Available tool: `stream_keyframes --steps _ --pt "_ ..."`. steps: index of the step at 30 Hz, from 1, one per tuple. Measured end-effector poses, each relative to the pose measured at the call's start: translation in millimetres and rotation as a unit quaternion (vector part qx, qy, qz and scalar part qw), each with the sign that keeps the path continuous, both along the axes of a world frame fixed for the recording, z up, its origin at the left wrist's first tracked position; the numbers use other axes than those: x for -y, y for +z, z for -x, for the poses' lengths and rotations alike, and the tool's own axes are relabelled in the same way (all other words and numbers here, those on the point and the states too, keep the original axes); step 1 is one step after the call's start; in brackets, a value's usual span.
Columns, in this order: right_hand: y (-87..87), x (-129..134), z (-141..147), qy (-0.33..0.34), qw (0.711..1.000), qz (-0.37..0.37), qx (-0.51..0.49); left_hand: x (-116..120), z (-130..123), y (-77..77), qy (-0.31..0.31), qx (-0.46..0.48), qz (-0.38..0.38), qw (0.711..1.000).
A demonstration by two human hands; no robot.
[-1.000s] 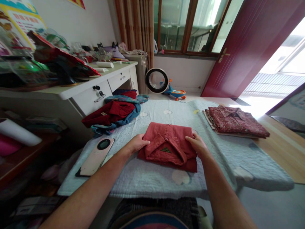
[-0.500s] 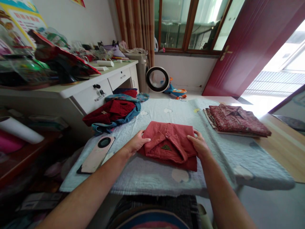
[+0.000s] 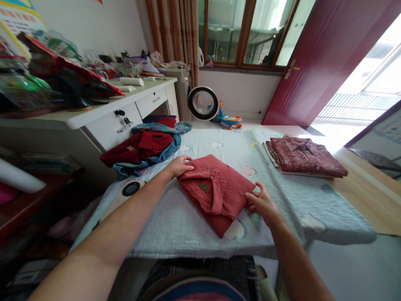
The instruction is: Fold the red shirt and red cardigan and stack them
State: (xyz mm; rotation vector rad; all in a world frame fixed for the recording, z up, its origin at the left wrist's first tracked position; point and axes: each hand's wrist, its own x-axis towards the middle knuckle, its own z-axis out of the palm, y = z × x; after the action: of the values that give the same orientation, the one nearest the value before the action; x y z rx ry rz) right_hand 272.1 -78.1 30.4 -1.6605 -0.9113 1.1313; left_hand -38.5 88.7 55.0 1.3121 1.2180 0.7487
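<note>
Around the folded shirt [image 3: 234, 179] spread blue cloth [image 3: 163, 234], its front edge nearby; a red door [image 3: 300, 92] stood beyond. Left hand [image 3: 179, 166] and right hand [image 3: 265, 203] gripped the shirt's sides.

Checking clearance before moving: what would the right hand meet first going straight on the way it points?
The folded red shirt, it seems: the right hand points forward and left, its fingertips at the shirt's right-hand corner. Whether they would pass over or under is unclear.
</note>
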Motion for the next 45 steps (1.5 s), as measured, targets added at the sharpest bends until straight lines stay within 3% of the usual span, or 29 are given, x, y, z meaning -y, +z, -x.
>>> stream_keyframes --steps 2,6,10,12,16,20,24,30,38,42,45 --pt "-4.1 -2 -12 0.033 0.987 0.008 0.156 4 4 -8.5 0.043 -0.045 -0.013 0.998" --pt "5.2 -16 -32 0.051 0.908 -0.029 0.414 30 22 -8.7 0.098 -0.039 0.044 0.993" --pt "23.2 -51 -25 0.097 0.876 -0.099 0.462 64 35 1.7 0.134 0.103 0.171 0.971" --pt "28.6 -75 -13 0.134 0.872 -0.094 0.461 80 35 5.4 0.133 0.168 0.234 0.948" --pt "32.4 -115 9 0.194 0.879 -0.012 0.436 105 25 8.8 0.105 0.226 0.313 0.917" --pt "31.6 -136 17 0.221 0.882 0.01 0.415 121 10 8.4 0.099 0.235 0.335 0.907" --pt "26.7 -145 19 0.228 0.892 0.029 0.388 128 -4 7.1 0.116 0.23 0.29 0.922" --pt "19.4 -150 21 0.209 0.924 0.041 0.318 140 -24 9.8 0.111 0.136 0.209 0.962" --pt "36.3 -120 4 0.208 0.964 0.035 0.163 138 -45 4.0 0.193 0.189 0.127 0.954" --pt "37.5 -87 -6 0.174 0.984 0.03 0.003 112 -36 7.0 0.192 0.185 0.066 0.962" --pt "31.6 -58 -5 0.139 0.985 0.031 -0.1 82 -26 13.2 0.138 0.14 0.04 0.98"
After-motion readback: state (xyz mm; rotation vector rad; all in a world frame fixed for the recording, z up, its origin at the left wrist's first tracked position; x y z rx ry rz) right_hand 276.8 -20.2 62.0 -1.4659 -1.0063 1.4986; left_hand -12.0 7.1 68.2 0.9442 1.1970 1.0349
